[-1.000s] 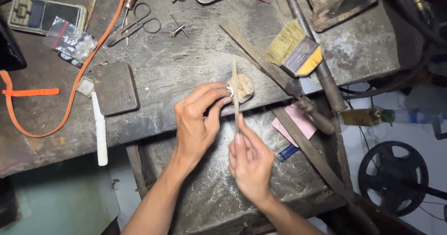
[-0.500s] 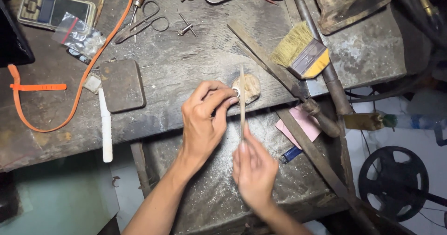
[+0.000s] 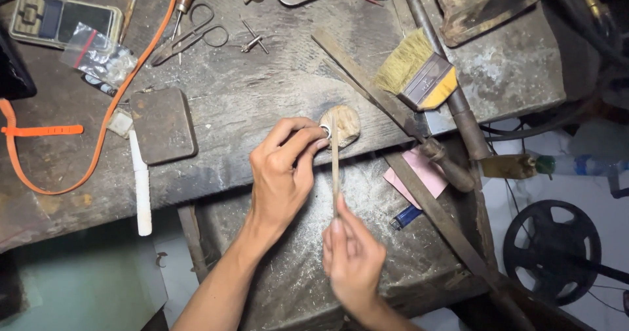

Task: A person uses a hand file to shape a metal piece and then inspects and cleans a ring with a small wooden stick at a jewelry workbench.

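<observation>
My left hand point(image 3: 283, 167) pinches a small metal ring point(image 3: 324, 131) against a worn wooden bench peg point(image 3: 345, 122) at the front edge of the workbench point(image 3: 262, 88). My right hand point(image 3: 352, 260) grips the lower end of a thin flat file point(image 3: 335, 164). The file stands nearly upright, and its upper end lies against the ring and the peg. Both forearms reach up from the bottom of the view.
On the bench lie a yellow-handled brush point(image 3: 419, 72), long files point(image 3: 373, 88), scissors point(image 3: 190, 39), an orange strap point(image 3: 98, 134), a dark metal block point(image 3: 162, 122), a white stick point(image 3: 139, 187) and a small scale point(image 3: 62, 19). A pink card point(image 3: 426, 177) and a blue lighter point(image 3: 406, 217) rest on the lower tray.
The right hand has pulled the file down towards me, away from the peg. The left hand stays pinched on the ring at the peg.
</observation>
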